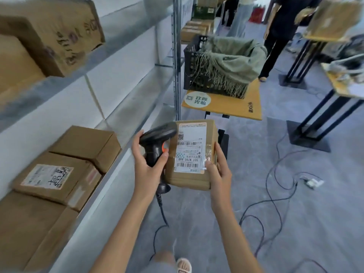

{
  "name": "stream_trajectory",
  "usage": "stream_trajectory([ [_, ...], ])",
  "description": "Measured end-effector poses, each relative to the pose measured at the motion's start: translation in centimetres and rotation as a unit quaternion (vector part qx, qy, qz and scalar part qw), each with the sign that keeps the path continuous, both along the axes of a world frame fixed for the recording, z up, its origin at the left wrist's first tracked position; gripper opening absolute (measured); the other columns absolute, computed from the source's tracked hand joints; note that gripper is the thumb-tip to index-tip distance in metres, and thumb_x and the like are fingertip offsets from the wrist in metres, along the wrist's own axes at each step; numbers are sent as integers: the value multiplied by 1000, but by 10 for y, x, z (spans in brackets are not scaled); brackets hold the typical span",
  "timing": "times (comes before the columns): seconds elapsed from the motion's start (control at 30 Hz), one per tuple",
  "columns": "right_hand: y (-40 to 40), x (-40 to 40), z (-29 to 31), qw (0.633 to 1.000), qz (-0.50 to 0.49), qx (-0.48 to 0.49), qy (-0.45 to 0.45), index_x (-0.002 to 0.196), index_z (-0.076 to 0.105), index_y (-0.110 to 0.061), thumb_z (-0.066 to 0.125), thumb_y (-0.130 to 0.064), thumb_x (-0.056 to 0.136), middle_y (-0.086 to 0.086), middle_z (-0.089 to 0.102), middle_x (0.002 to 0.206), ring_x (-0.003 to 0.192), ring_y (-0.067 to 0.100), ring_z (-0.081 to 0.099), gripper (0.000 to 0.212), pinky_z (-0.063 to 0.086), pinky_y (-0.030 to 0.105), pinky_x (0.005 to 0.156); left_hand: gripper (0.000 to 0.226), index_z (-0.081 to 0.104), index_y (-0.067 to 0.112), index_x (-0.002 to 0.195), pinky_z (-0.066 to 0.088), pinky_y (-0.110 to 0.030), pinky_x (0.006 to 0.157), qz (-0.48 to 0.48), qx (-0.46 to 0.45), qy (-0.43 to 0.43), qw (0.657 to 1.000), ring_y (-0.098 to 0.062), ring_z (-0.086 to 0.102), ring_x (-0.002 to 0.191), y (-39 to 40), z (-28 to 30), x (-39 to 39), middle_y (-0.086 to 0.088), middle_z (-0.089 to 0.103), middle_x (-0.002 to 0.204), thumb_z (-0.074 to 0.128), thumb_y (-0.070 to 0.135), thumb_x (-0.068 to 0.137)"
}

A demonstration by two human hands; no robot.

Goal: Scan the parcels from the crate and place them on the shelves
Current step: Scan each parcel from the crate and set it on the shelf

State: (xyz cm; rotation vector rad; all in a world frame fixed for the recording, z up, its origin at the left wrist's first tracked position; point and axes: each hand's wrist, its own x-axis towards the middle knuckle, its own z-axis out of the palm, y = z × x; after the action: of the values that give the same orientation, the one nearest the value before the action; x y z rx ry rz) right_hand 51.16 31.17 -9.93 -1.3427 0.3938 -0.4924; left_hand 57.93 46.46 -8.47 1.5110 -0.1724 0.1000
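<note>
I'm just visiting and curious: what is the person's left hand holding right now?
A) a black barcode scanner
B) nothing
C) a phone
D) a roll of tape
A: the left hand grips the handle of a black barcode scanner, its head against the label of the parcel that the right hand holds.

This is a parcel depot or small storeroom — metal shelving [126, 62] runs along the left of the frame, its boards stacked with taped cardboard boxes [57, 174] bearing shipping labels and handwritten marks. At the upper centre a black plastic crate [192, 64] lined with a green woven sack [236, 58] stands on a small yellow table [226, 107], and more boxes sit on shelves behind it. The bare grey floor [305, 213] at lower right is strewn with loose black cables [273, 194] — and a handheld barcode scanner [157, 142] with a labelled parcel [194, 154] at the centre fits the same trade.
</note>
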Motion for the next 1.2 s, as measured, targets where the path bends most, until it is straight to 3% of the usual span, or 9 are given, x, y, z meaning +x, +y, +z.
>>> stream_trajectory([
  [0.07,-21,11,0,1000,-1,5,3,143,47,-42,63,-46,76,-6,49,151,139,19,47,70,41,51,113,77,35,60,137,49,-26,107,-8,1,0,1000,-6,57,130,-21,2,14,-2,47,152,73,8,94],
  [0.2,-62,39,-3,1000,6,-3,-3,143,41,-48,59,-36,84,-12,44,153,138,14,48,63,47,43,109,77,32,56,135,49,-7,89,-31,12,-11,999,15,58,115,-66,2,45,7,46,145,70,2,95],
  [0.37,-118,89,-3,1000,16,-14,21,148,35,-49,60,-49,76,-15,42,153,138,12,45,76,41,50,114,76,31,53,138,41,-25,114,-47,22,-18,999,-2,45,139,-121,3,99,34,40,140,71,5,95],
  [0.5,-167,145,6,999,5,-32,26,144,38,-52,61,-51,74,-12,42,153,139,16,44,74,40,52,113,73,30,36,144,44,-4,93,-52,14,-37,998,18,58,110,-171,1,158,54,49,118,67,-4,95],
  [0.6,-197,190,18,999,2,-38,26,138,40,-55,62,-44,80,-7,42,154,142,19,42,63,38,53,114,73,30,32,147,43,-13,104,-45,-12,-18,999,12,55,120,-205,5,203,46,49,122,69,0,95],
  [0.73,-236,237,33,998,0,-59,36,135,40,-65,68,-62,73,-18,32,158,146,10,34,68,35,51,117,73,32,38,146,35,-2,101,-23,-6,-25,999,21,45,123,-244,17,254,36,43,134,72,6,94],
  [0.93,-275,294,28,999,2,-22,41,130,40,-74,71,-62,71,-19,30,160,150,12,25,67,31,54,118,75,32,26,151,32,-39,123,-39,33,-33,998,-12,42,143,-284,24,313,4,41,151,72,1,93],
  [1.1,-309,349,25,1000,14,1,17,142,37,-57,72,-35,84,-17,40,155,141,12,43,71,41,52,113,76,32,24,152,33,-10,111,-31,35,-36,998,16,44,128,-316,21,363,17,43,142,72,-1,93],
  [1.2,-333,394,27,999,28,-13,6,153,25,-51,71,-41,81,-17,36,158,143,11,40,86,39,51,115,75,34,32,147,33,-10,112,-15,27,-47,998,18,41,129,-337,21,404,23,41,143,72,0,92],
])
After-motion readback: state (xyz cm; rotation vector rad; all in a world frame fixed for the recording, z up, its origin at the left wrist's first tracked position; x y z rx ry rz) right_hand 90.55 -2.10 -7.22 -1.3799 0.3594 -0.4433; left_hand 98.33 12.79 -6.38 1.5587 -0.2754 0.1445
